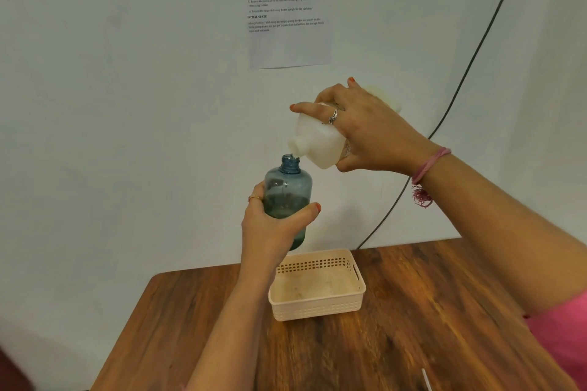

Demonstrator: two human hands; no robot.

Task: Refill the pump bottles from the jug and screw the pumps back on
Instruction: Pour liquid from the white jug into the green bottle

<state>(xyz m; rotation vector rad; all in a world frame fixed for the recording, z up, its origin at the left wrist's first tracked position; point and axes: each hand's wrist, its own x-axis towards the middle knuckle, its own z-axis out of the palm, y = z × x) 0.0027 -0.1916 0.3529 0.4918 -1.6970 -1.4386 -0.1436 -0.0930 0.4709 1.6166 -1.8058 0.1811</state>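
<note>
Above the basket (317,308), the left hand (270,225) grips the uncapped blue bottle (289,190) upright; the right hand (371,133) grips the white jug (314,143), tilted, spout at the bottle's mouth.

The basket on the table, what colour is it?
Pale peach-cream basket, perforated sides, seen in the head view.
</note>
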